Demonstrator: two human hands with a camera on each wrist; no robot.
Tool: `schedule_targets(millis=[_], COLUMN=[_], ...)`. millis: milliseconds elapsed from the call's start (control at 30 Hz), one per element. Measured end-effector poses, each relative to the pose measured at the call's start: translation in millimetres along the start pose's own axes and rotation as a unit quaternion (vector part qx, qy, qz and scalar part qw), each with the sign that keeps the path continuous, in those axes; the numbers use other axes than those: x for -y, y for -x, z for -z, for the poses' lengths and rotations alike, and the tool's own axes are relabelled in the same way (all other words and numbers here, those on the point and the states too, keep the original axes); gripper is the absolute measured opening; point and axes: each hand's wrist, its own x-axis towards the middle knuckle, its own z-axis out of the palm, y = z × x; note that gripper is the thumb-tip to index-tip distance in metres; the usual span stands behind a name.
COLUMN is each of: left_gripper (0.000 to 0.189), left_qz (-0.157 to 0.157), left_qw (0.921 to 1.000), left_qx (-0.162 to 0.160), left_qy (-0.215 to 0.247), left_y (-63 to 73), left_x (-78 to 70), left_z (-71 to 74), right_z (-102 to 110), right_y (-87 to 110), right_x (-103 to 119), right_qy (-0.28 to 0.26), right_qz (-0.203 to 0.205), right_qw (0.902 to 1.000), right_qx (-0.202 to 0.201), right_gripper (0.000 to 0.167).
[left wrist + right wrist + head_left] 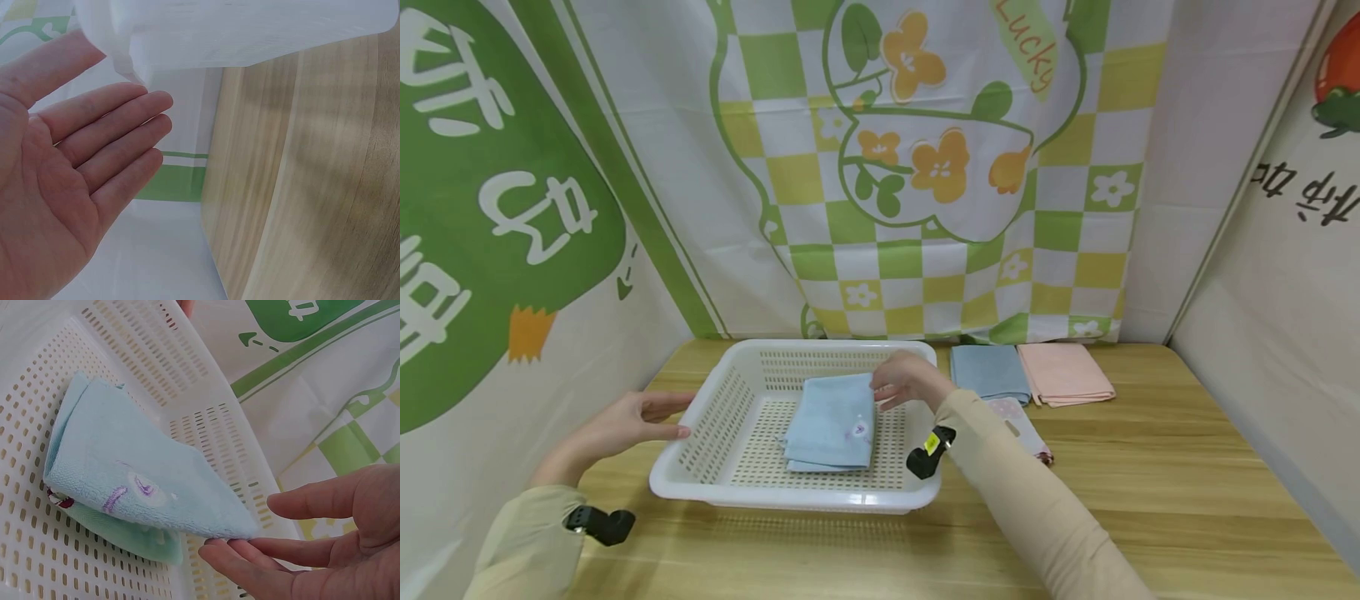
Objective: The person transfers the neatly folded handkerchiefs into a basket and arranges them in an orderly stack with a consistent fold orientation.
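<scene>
Looks like settling the folded blue towel (831,423) into the white basket (801,500), with right hand (908,379) loose-fingered under its far right corner, not pinching, and left hand (621,425) straight-fingered at the left rim (670,463), gripping nothing, so probably needs easing that corner down.

Basically a curtained-off nook, can't tell if home or studio: white cloth hanging with green-and-yellow checks (940,250) at the back, white sheet with a green patch (482,200) on the left, white sheet with black lettering (1285,275) on the right, around a pale wood-grain table (1157,475).
</scene>
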Motion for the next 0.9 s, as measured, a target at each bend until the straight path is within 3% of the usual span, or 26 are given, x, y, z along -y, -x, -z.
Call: schedule_targets(millis=[500,900], left_gripper=[0.067,0.064], left_qz=[-0.008,-0.017], left_qw=[0.9999,0.9997], left_qx=[-0.003,-0.003], left_qy=[0.006,0.015], left_y=[0.3,1.7], left_x=[0.1,-1.2], left_z=[-0.1,-0.7], right_z=[8,14], right_y=[8.3,24.2], right_x=[3,4], right_qy=[0.028,0.063], right_qz=[0.011,0.062], right_qw=[0.9995,0.9961], right_qx=[-0.009,-0.003], right_gripper=[0.041,0.04])
